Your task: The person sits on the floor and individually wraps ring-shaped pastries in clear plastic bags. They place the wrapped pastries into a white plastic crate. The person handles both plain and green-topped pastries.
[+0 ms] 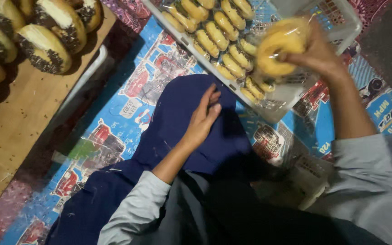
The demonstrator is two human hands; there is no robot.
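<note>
Right hand [316, 54] raised over white basket [341, 20], fingers closed on plastic-wrapped ring donut [280, 45], golden, glossy. Left hand [203, 120] below basket, loosely open, empty, resting on navy cloth [178, 118].

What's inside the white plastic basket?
The white plastic basket holds rows of wrapped yellow doughnuts. The right hand, holding another wrapped doughnut, hides what lies beneath it.

Home bakery floor — doughnut trays [291, 93]
</note>
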